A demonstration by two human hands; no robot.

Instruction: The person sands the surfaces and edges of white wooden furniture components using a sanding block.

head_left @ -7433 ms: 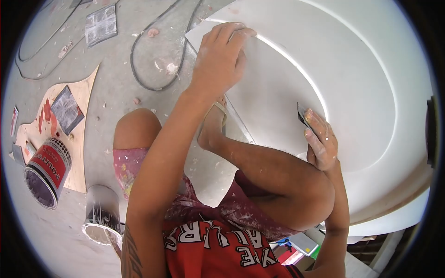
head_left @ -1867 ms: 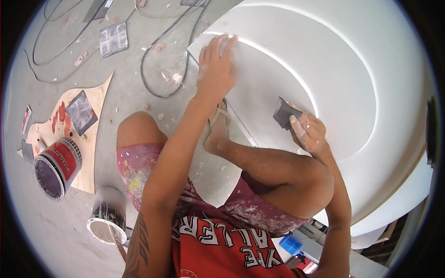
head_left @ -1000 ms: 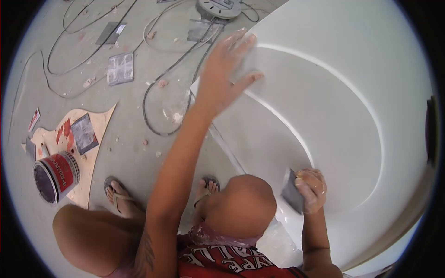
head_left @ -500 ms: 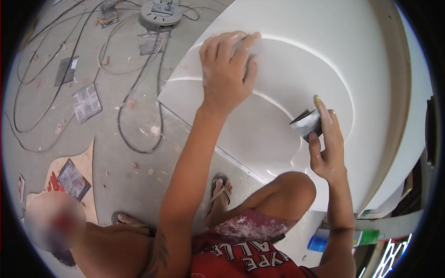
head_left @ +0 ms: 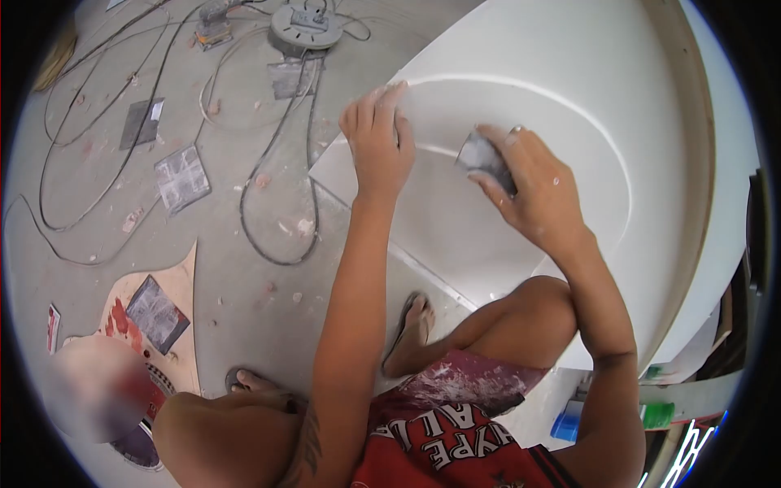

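A folded sheet of sandpaper (head_left: 486,159), dark grey and coated with white dust, is gripped in my right hand (head_left: 541,183) between thumb and fingers. It is over the curved recess of a large white molded panel (head_left: 455,220). My left hand (head_left: 378,142) lies on the panel's upper left part near its edge, fingers stretched out and close together, holding nothing. A raised curved line runs across the panel between the two hands.
Cables loop over the grey floor (head_left: 268,293) beside a round cable reel (head_left: 305,31) and a sander (head_left: 213,31). Worn sandpaper sheets (head_left: 182,179) lie about. At lower left, a board (head_left: 122,293) smeared red carries another dark sheet (head_left: 159,315). My bent knee is near the panel.
My right hand has moved left and up across the panel with the sandpaper, turning palm down. My left hand has drawn slightly back toward the panel's left edge. The view has shifted a little.
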